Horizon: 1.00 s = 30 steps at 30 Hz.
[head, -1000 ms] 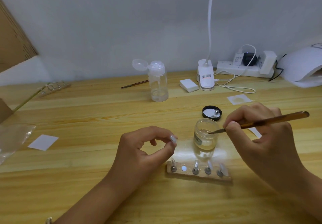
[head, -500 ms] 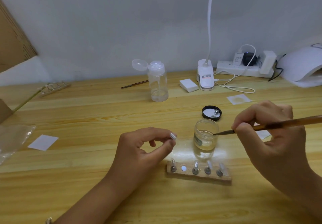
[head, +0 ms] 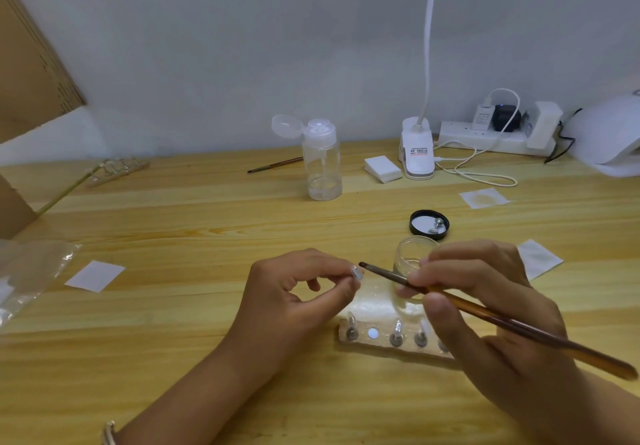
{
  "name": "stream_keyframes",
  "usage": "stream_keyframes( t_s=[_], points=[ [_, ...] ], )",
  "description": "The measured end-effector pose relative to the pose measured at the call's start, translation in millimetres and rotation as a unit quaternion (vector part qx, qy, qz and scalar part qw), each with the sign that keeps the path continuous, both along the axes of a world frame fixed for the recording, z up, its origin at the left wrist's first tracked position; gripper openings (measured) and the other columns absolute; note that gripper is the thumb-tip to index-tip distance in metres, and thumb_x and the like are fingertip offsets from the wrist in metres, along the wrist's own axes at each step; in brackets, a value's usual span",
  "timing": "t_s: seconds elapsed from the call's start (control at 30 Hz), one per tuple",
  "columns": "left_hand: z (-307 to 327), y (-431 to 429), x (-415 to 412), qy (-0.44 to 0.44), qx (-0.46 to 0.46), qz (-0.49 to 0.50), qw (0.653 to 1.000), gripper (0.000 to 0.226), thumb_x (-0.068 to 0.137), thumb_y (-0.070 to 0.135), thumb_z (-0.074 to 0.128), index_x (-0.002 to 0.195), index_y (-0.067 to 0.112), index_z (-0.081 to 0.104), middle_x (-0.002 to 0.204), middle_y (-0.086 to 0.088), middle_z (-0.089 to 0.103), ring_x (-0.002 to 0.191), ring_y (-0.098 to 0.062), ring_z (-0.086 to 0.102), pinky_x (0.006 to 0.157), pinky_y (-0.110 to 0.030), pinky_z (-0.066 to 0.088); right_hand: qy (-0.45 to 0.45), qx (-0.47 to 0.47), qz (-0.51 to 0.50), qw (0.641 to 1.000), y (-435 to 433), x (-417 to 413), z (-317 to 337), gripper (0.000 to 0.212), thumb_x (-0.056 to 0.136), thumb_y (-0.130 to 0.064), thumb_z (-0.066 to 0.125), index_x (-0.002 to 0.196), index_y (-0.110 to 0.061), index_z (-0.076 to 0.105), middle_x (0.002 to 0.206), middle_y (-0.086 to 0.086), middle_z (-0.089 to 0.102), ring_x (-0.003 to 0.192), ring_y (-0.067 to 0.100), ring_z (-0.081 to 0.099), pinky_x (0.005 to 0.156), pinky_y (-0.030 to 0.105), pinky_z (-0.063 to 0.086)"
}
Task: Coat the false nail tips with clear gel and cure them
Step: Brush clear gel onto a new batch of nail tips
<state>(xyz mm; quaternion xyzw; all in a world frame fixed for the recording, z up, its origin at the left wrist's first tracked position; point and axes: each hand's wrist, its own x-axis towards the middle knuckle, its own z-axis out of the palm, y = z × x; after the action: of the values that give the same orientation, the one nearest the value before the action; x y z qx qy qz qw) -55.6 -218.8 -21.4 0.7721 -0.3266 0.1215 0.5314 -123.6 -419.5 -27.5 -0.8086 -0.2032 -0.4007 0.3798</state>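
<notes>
My left hand [head: 294, 299] pinches a clear false nail tip [head: 356, 273] between thumb and forefinger, held above the table. My right hand [head: 485, 313] grips a brown brush [head: 491, 313]; its dark bristle tip points left and sits just beside the held nail tip. Behind the right hand stands a small open glass jar of clear gel [head: 410, 257], partly hidden by my fingers. In front lies a wooden holder strip [head: 367, 342] with several nail tips standing on metal pegs and one empty white spot; its right end is covered by my right hand.
The jar's black lid [head: 428, 224] lies behind it. A clear pump bottle [head: 322, 164] with its cap flipped open, a second brush [head: 275, 165], a pad stack [head: 382, 168], a clip lamp [head: 417, 153], a power strip [head: 498, 138] and a white curing lamp [head: 609, 136] line the back. White wipes [head: 94, 275] and a plastic bag [head: 27, 278] lie left.
My right hand has lifted the brush out of the gel jar and swung its tip left to the nail tip in my left hand. The left hand has barely moved.
</notes>
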Motion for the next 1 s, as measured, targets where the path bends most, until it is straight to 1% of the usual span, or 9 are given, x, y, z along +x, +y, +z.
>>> stream_keyframes(
  t_s=[0.1, 0.23, 0.33, 0.4, 0.47, 0.63, 0.8, 0.9, 1.0],
  points=[
    [-0.5, -0.7, 0.6, 0.002, -0.004, 0.001, 1.0, 0.012, 0.079, 0.009, 0.074, 0.082, 0.02, 0.079, 0.081, 0.014, 0.075, 0.075, -0.01, 0.068, 0.064, -0.022, 0.049, -0.002, -0.01, 0.0, 1.0, -0.2, 0.8, -0.6, 0.02, 0.099, -0.038, 0.051, 0.1, -0.027, 0.067, 0.1, -0.019, 0.064, 0.105, 0.011, 0.056, 0.089, 0.028, 0.04],
    [0.5, -0.4, 0.5, -0.005, 0.001, -0.001, 1.0, 0.014, 0.078, 0.009, 0.075, 0.082, 0.022, 0.078, 0.08, 0.015, 0.074, 0.074, -0.007, 0.067, 0.064, -0.021, 0.049, -0.002, -0.018, 0.002, 1.0, -0.8, 2.2, -1.9, 0.019, 0.099, -0.038, 0.052, 0.101, -0.027, 0.068, 0.099, -0.012, 0.067, 0.107, 0.01, 0.055, 0.09, 0.029, 0.04],
    [0.7, 0.5, 0.9, -0.013, 0.007, -0.006, 1.0, 0.014, 0.079, 0.01, 0.075, 0.083, 0.023, 0.077, 0.081, 0.016, 0.074, 0.075, -0.007, 0.067, 0.064, -0.021, 0.049, -0.007, -0.026, -0.002, 1.0, -1.1, 3.6, -2.7, 0.017, 0.096, -0.035, 0.054, 0.1, -0.026, 0.069, 0.1, -0.018, 0.064, 0.107, 0.006, 0.054, 0.09, 0.029, 0.041],
    [1.0, 0.8, 0.7, -0.013, 0.006, -0.01, 1.0, 0.01, 0.08, 0.014, 0.074, 0.083, 0.023, 0.077, 0.081, 0.016, 0.074, 0.076, -0.008, 0.068, 0.064, -0.021, 0.049, -0.008, -0.031, -0.005, 0.999, -1.1, 4.3, -3.5, 0.015, 0.094, -0.034, 0.057, 0.099, -0.027, 0.069, 0.099, -0.018, 0.064, 0.107, 0.006, 0.055, 0.089, 0.029, 0.041],
    [1.0, 0.8, 0.7, -0.011, 0.005, -0.009, 1.0, 0.008, 0.08, 0.016, 0.073, 0.083, 0.022, 0.077, 0.082, 0.015, 0.074, 0.077, -0.008, 0.068, 0.064, -0.022, 0.049, -0.008, -0.033, -0.008, 0.999, -1.2, 4.3, -4.2, 0.015, 0.091, -0.031, 0.058, 0.096, -0.024, 0.071, 0.097, -0.016, 0.065, 0.107, 0.006, 0.055, 0.089, 0.03, 0.041],
    [-0.2, -0.2, 0.8, 0.004, 0.005, 0.002, 1.0, 0.008, 0.079, 0.01, 0.074, 0.081, 0.016, 0.078, 0.082, 0.012, 0.075, 0.077, -0.011, 0.069, 0.064, -0.024, 0.049, -0.005, -0.022, -0.014, 1.0, -0.2, 2.5, -3.1, 0.02, 0.09, -0.027, 0.058, 0.087, -0.017, 0.074, 0.092, -0.007, 0.068, 0.104, 0.008, 0.056, 0.088, 0.032, 0.042],
    [2.4, -0.6, -0.7, 0.007, 0.009, 0.003, 1.0, 0.011, 0.079, 0.008, 0.072, 0.08, 0.018, 0.078, 0.08, 0.01, 0.075, 0.077, -0.013, 0.069, 0.064, -0.024, 0.049, 0.001, -0.01, -0.025, 1.0, -0.8, -1.1, -1.7, 0.02, 0.086, -0.025, 0.058, 0.079, -0.016, 0.074, 0.088, -0.003, 0.067, 0.1, 0.012, 0.055, 0.087, 0.028, 0.041],
    [3.6, -0.7, -1.9, 0.004, 0.011, 0.008, 1.0, 0.013, 0.076, 0.007, 0.072, 0.077, 0.018, 0.077, 0.078, 0.01, 0.075, 0.075, -0.012, 0.068, 0.064, -0.024, 0.048, -0.01, -0.009, -0.023, 1.0, -1.0, 0.1, -1.2, 0.022, 0.093, -0.033, 0.056, 0.085, -0.019, 0.072, 0.088, -0.006, 0.067, 0.101, 0.011, 0.055, 0.088, 0.028, 0.039],
    [3.9, -1.3, -2.2, 0.0, 0.016, 0.011, 1.0, 0.012, 0.074, 0.006, 0.072, 0.075, 0.016, 0.077, 0.075, 0.011, 0.073, 0.073, -0.011, 0.067, 0.064, -0.024, 0.048, -0.012, -0.018, -0.007, 1.0, -0.3, 2.6, -2.4, 0.024, 0.098, -0.037, 0.052, 0.095, -0.022, 0.07, 0.094, -0.017, 0.067, 0.105, 0.004, 0.055, 0.088, 0.031, 0.04]
  ],
)
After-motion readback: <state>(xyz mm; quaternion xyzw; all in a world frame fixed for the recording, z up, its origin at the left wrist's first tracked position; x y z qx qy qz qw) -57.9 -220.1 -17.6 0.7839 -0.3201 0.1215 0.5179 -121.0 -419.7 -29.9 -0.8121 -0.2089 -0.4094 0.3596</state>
